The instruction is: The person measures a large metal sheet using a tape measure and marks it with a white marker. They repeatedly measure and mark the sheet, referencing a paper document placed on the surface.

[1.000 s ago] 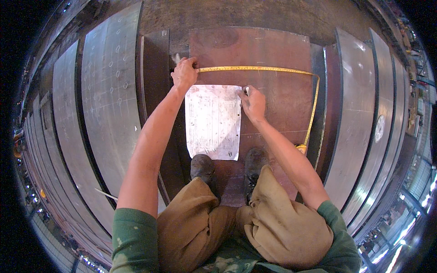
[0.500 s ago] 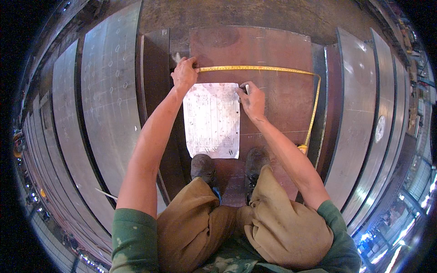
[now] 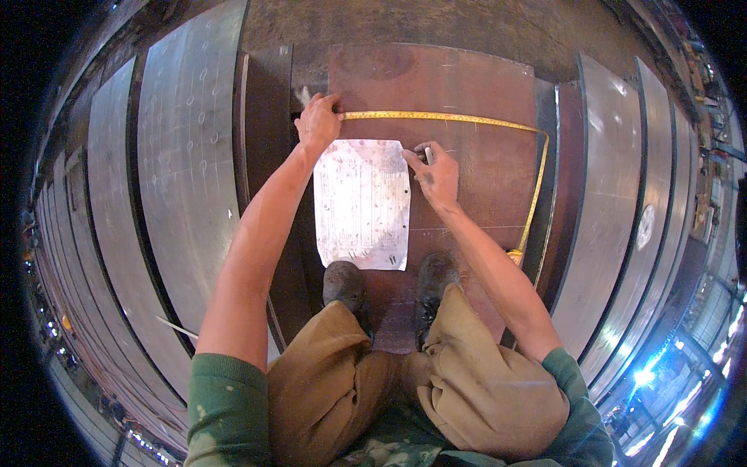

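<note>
A yellow tape measure (image 3: 443, 117) is stretched across a reddish-brown steel plate (image 3: 475, 183), then bends at the right edge and runs back toward me. Its case (image 3: 515, 255) is partly hidden by my right forearm. My left hand (image 3: 318, 123) has its fingers closed on the tape's end at the plate's left edge. A blurred pale thing (image 3: 303, 96) shows just beyond that hand. In my right hand (image 3: 438, 175) a short white stick, like chalk (image 3: 429, 155), is pinched. This hand is beside the upper right corner of a smudged printed sheet of paper (image 3: 362, 206) lying on the plate.
Long grey steel plates (image 3: 187, 140) stand in rows on the left, with more grey plates (image 3: 603, 179) on the right. My boots (image 3: 345, 284) are on the brown plate near the paper. Dark gaps run between the plates. A bright light (image 3: 643, 378) glares at the lower right.
My right hand has shifted slightly right. The left hand keeps its grip at the tape's end. A bright glare has appeared at the lower right.
</note>
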The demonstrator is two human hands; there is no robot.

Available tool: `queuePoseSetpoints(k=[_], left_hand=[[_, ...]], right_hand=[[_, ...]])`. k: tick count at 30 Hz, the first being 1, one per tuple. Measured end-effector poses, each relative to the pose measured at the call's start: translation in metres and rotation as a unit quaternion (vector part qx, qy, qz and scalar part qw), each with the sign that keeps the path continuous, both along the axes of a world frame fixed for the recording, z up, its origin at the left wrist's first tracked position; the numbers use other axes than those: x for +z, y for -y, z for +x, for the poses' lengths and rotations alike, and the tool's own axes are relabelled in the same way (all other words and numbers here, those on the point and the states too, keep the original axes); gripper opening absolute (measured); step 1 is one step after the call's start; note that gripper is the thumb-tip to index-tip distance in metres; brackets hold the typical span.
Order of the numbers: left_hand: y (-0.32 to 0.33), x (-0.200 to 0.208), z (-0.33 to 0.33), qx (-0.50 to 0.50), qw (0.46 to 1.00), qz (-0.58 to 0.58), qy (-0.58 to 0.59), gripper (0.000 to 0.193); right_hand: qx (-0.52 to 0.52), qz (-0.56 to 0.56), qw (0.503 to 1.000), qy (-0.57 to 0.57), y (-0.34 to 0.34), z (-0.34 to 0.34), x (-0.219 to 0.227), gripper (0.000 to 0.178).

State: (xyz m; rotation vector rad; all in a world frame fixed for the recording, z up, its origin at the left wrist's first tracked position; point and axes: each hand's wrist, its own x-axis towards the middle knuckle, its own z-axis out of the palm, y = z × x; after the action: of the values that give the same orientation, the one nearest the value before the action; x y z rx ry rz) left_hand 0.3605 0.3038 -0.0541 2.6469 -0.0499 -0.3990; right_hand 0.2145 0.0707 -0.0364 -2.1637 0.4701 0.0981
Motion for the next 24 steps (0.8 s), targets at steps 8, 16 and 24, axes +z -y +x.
queuePoseSetpoints(k=[8,16,24], left_hand=[[0.004,0.003,0.000,0.007,1.000,0.015,-0.014,0.036],[0.005,0.004,0.001,0.007,1.000,0.013,-0.011,0.038],[0.005,0.005,-0.002,0.021,1.000,-0.011,-0.003,0.033]], right_hand=[[0.005,0.010,1.000,0.010,0.002,-0.009,0.006,0.047],[-0.057,0.041,0.997,-0.014,0.008,-0.016,0.013,0.039],[-0.046,-0.020,0.998,-0.027,0.019,-0.028,0.006,0.033]])
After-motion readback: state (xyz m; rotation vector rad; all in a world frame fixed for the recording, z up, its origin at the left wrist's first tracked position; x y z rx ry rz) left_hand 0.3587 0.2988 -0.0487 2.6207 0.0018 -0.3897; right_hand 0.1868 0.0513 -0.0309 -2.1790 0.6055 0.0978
